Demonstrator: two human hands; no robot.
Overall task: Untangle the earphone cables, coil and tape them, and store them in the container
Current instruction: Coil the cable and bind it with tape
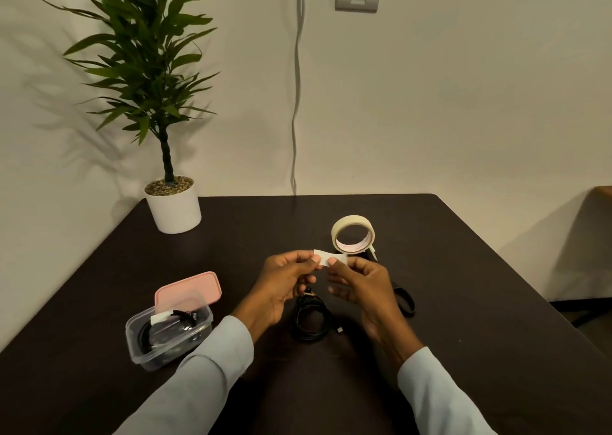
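Observation:
Above the table's middle, my left hand (287,280) and my right hand (359,284) pinch the two ends of a short white strip of tape (326,256). Under them lies a coiled black earphone cable (309,320) with a small plug at its right. Another black cable (404,300) shows partly behind my right hand. The roll of masking tape (352,234) stands on edge just beyond my right hand. At the left, a clear plastic container (167,333) holds a taped black coil, and its pink lid (188,289) leans against its far rim.
A potted plant in a white pot (174,207) stands at the dark table's (480,318) far left corner. A cable (296,103) hangs down the wall behind the table. The table's right edge drops off toward the floor.

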